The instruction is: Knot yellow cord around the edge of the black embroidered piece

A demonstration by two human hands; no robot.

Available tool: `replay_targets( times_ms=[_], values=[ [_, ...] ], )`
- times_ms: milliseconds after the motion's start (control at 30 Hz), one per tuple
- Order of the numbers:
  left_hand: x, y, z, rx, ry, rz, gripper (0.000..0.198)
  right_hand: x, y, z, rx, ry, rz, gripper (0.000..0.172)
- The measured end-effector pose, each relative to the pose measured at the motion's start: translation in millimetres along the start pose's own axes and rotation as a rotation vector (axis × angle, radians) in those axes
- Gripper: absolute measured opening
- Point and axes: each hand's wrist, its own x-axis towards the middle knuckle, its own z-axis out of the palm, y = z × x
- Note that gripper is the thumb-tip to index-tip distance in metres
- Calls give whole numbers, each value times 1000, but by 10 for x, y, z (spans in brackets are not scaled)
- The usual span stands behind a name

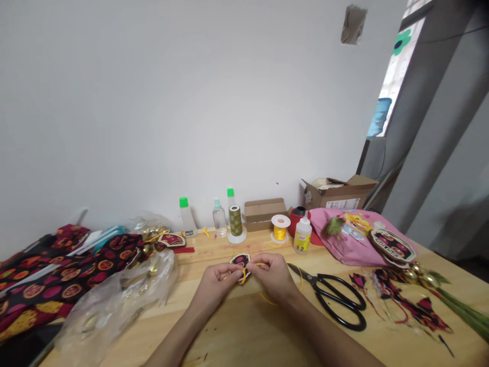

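Note:
A small dark, patterned ornament with a pale rim (237,259) is between my hands, low over the wooden table. My left hand (218,281) is closed, its thumb and forefinger pinched at the ornament's near left side, by a yellow knot. My right hand (274,278) pinches a yellow cord (261,264) at the ornament's right side. The cord's loose length loops out around my right hand and down to the table. Black-handled scissors (336,300) lie just right of that hand, blades partly behind it. The exact grip of the fingertips is too small to make out.
Behind my hands stand an olive thread spool (236,221), a yellow cord spool (280,232), a glue bottle (302,235) and green-capped bottles (187,216). Patterned fabric (114,255) and a plastic bag (114,300) lie left. A pink bag (344,244) and fabric scraps (412,303) lie right.

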Motion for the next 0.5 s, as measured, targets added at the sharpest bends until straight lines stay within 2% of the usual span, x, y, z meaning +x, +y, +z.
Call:
replay_targets(
  times_ms=[200, 500],
  values=[
    [-5, 8, 14, 56, -21, 18, 27, 8, 71, 3, -90, 27, -28, 14],
    [33, -52, -14, 80, 38, 23, 28, 14, 86, 3, -64, -6, 9, 15]
  ],
)
